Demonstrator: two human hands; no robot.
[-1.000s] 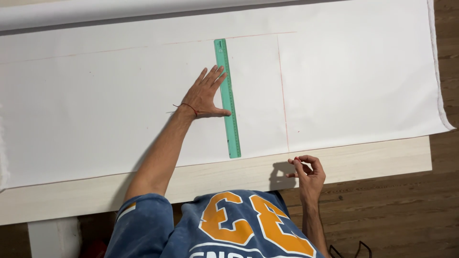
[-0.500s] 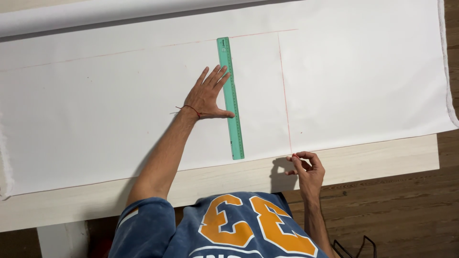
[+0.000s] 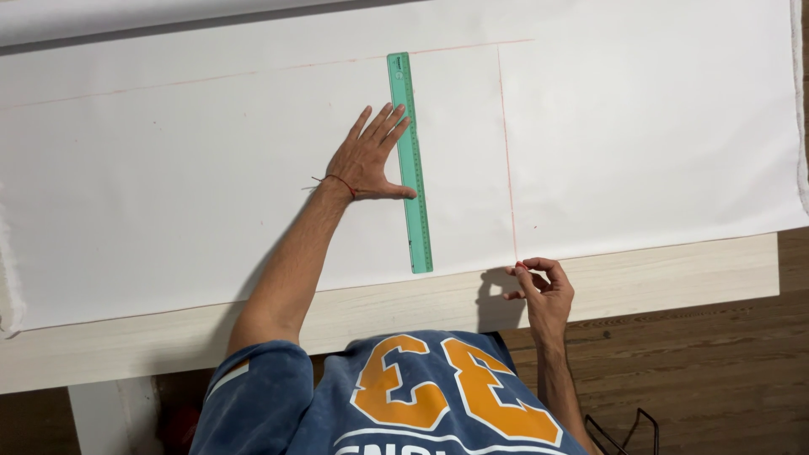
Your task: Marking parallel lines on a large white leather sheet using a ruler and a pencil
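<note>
White fabric (image 3: 640, 143) lies spread over a pale wooden table (image 3: 674, 274). Thin red lines are drawn on it, one running down to the near edge (image 3: 508, 168). A long green ruler (image 3: 413, 160) lies on the fabric, pointing away from me. My left hand (image 3: 366, 160) rests flat on the fabric beside the ruler, fingers spread, with thumb and fingertips touching the ruler's left edge. My right hand (image 3: 541, 291) is at the fabric's near edge, at the bottom end of the red line. Its fingers pinch a small red marking piece (image 3: 519, 266).
A roll of the same fabric (image 3: 126, 17) lies along the far side. The fabric's frayed right edge (image 3: 796, 109) hangs near the table end. Dark wooden floor (image 3: 725, 371) shows at the right, with a black wire object (image 3: 628, 430) low down.
My right hand has crept slightly up to the fabric's near edge by the red line. My left hand and the ruler stay where they were.
</note>
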